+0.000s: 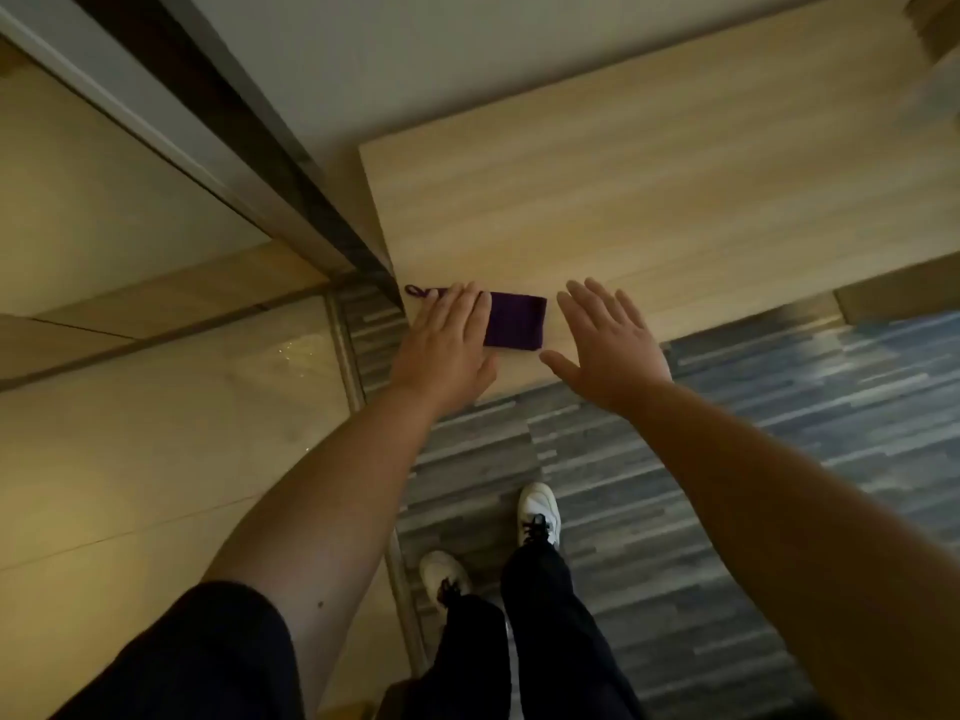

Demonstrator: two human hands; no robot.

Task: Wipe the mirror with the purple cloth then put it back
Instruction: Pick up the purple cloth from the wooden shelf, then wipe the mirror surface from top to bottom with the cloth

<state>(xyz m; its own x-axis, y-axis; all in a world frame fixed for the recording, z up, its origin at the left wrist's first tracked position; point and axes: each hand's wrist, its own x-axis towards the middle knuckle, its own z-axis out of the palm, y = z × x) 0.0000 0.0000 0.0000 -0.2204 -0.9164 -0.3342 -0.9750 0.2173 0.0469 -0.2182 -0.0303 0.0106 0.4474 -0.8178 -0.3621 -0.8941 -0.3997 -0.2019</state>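
On the wooden counter (649, 163), near its front corner, lies the folded purple cloth (517, 322); the left hand (449, 340) rests flat across it, fingers straight, gripping nothing, while the right hand (610, 345) hovers splayed and empty just beside the cloth.

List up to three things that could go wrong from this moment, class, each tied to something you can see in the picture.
1. The purple cloth lies folded near the front left corner of the wooden surface; a careless sweep could push it off onto the carpet.
2. The left hand lies flat on the cloth rather than gripping it, so lifting might unfold it or leave it behind.
3. The cloth's loop sticks out beside the corner and could snag a finger.
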